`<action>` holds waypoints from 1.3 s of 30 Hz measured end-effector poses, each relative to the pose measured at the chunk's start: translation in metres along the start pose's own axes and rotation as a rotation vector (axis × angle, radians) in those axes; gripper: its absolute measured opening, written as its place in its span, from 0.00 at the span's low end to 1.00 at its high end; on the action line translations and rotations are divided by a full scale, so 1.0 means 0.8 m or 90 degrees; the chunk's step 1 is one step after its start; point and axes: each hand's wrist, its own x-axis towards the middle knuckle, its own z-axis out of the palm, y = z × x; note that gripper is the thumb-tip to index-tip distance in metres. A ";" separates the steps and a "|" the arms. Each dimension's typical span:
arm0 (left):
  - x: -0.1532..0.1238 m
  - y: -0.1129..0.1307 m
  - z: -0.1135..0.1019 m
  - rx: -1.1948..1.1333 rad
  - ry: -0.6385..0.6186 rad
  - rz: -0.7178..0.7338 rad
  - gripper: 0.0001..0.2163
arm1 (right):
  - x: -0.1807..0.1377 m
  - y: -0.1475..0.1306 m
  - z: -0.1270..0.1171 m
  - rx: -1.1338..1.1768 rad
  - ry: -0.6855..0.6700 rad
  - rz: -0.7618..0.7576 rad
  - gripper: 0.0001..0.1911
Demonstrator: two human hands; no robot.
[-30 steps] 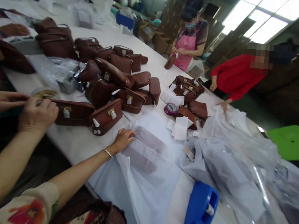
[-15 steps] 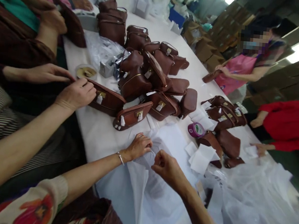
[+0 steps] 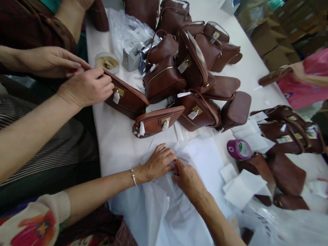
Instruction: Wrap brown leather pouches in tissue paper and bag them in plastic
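Before me lies a thin, whitish, see-through bag [image 3: 169, 219], spread and wrinkled over the near edge of the table. At its upper edge my left hand [image 3: 160, 163], with a bracelet on the wrist, has its fingers closed on the gathered material. My right hand [image 3: 187, 180] is closed in a pinch against the left fingertips, at the same gathered edge. What lies exactly between the fingertips is hidden. Just beyond my hands stands a small brown leather handbag [image 3: 158, 120] with a gold clasp and white-wrapped tags.
Several brown handbags [image 3: 164, 79] crowd the white table [image 3: 113, 145]. A co-worker's hands [image 3: 83, 87] hold another handbag on my left. To the right are a purple tape roll [image 3: 239, 149], white paper sheets [image 3: 246, 189] and loose clear plastic [image 3: 294, 234]. A person in pink [image 3: 311, 74] stands opposite.
My right hand has moved left and in, from a gap beside my left hand to touching its fingertips. The view has shifted closer, and table items appear larger.
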 end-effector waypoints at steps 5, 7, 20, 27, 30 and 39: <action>-0.031 0.020 -0.016 0.046 -0.003 0.092 0.03 | -0.001 -0.001 0.003 -0.075 -0.010 -0.001 0.10; -0.045 0.025 -0.017 0.053 -0.057 0.138 0.04 | -0.003 -0.003 0.001 -0.096 -0.023 -0.015 0.10; -0.065 0.025 -0.008 0.072 -0.045 0.218 0.07 | 0.009 -0.041 -0.028 -0.268 -0.112 -0.107 0.13; -0.069 0.020 -0.004 0.087 -0.077 0.199 0.11 | 0.018 -0.002 -0.037 -0.276 -0.072 -0.171 0.15; -0.071 0.020 -0.005 0.090 -0.089 0.192 0.12 | 0.012 0.032 -0.038 -0.300 0.038 -0.215 0.17; -0.065 0.015 -0.004 0.108 -0.042 0.230 0.11 | -0.051 0.089 0.008 -0.004 0.526 0.048 0.36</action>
